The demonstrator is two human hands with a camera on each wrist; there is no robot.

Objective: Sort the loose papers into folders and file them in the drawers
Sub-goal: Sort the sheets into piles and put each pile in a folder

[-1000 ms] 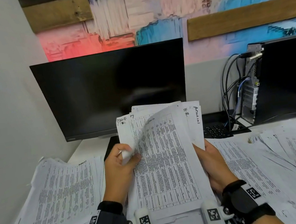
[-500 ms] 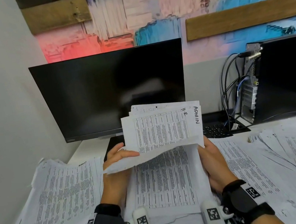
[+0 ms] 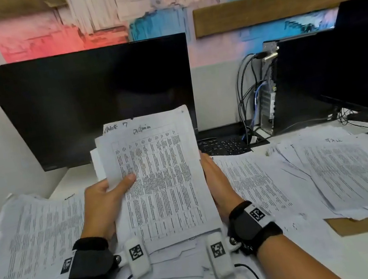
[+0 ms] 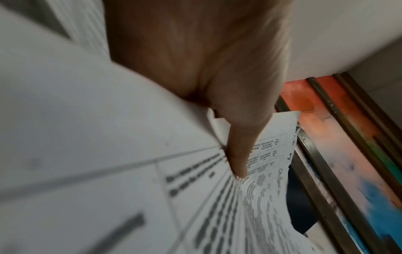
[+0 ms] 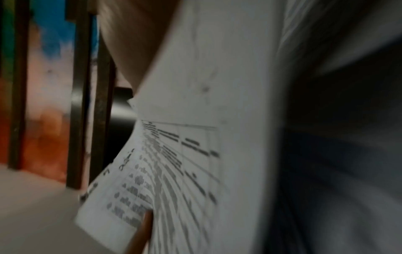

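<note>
I hold a stack of printed papers (image 3: 161, 183) upright in front of me, above the desk. Its front sheet is a dense table with "Admin" handwritten at the top; a sheet behind it reads "Page 7". My left hand (image 3: 112, 193) grips the stack's left edge, with the thumb (image 4: 238, 151) pressed on the front sheet. My right hand (image 3: 217, 182) holds the right edge, its fingers hidden behind the sheets. In the right wrist view the paper stack (image 5: 195, 154) is blurred and fills the frame.
Paper piles lie on the white desk: one at the left (image 3: 33, 238), one right of centre (image 3: 256, 181), one far right (image 3: 355, 171) on a brown folder (image 3: 367, 223), and loose sheets (image 3: 177, 264) under my wrists. Behind stand a monitor (image 3: 91, 100), keyboard (image 3: 224, 144) and computer tower (image 3: 289, 85).
The front sheet that my left hand was peeling down has left the front. A sheet marked "Admin" now faces me flat, and my left thumb presses on it.
</note>
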